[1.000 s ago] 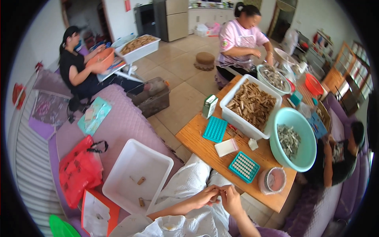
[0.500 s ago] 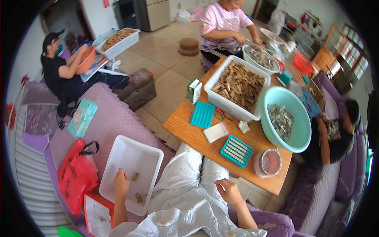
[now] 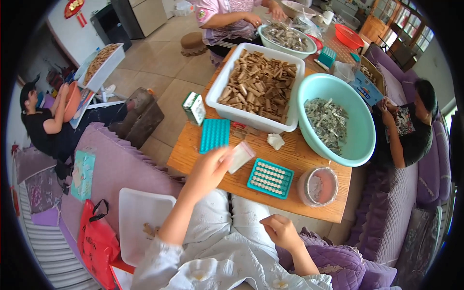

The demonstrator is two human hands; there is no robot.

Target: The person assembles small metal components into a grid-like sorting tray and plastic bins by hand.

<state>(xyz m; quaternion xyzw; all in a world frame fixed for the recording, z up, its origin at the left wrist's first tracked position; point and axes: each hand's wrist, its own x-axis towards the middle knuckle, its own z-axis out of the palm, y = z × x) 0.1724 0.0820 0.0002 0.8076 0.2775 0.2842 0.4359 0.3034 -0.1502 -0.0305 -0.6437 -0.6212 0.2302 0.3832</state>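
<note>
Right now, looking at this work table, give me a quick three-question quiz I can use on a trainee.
1. True or false: the left hand is reaching over the wooden table to a small clear box.
2. What fills the white tub?
A. tan stick-shaped pieces
B. red cloth
C. water
3. Fill in: the right hand is closed in a loose fist over the person's ____.

Key
1. True.
2. A. The tan pieces are heaped in it; the grey scraps lie in the teal basin beside it.
3. Lap; it is off the table and what it holds, if anything, is hidden.
</note>
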